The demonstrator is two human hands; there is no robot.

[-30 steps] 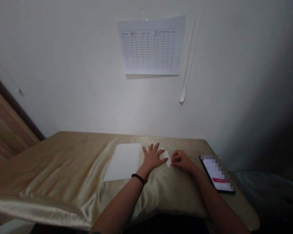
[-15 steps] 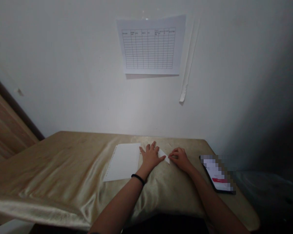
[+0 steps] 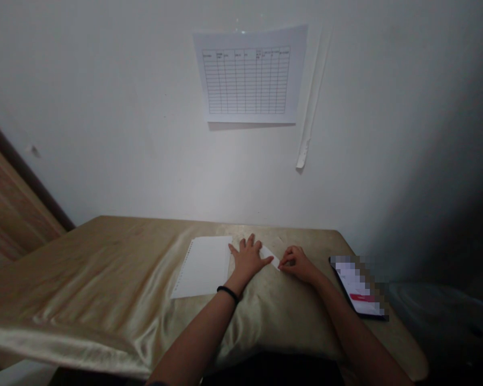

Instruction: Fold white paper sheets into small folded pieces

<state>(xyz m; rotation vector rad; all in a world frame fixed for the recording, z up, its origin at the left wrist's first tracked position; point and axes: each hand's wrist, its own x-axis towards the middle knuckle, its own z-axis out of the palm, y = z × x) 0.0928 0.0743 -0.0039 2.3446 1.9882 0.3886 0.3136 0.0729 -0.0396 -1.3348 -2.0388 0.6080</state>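
A small white piece of folded paper (image 3: 270,254) lies on the cloth between my hands, part of it covered by my fingers. My left hand (image 3: 247,262) rests with spread fingers at the paper's left side, its thumb touching the near edge. Thumb and fingers of my right hand (image 3: 298,265) are pinched together at the paper's right-hand corner. Left of my hands lie white loose-leaf sheets (image 3: 205,265) with punched holes along one edge; my left fingertips and wrist are close to their right side.
A gold satin cloth (image 3: 116,273) with wrinkles covers the table. A phone (image 3: 360,295) with a partly blurred screen lies at the right edge. On the wall behind hang a printed table sheet (image 3: 249,80) and a loose white strip (image 3: 309,107).
My right fingertips have moved slightly toward me at the paper's corner. The visible part of the paper looks narrower. My left hand has hardly moved.
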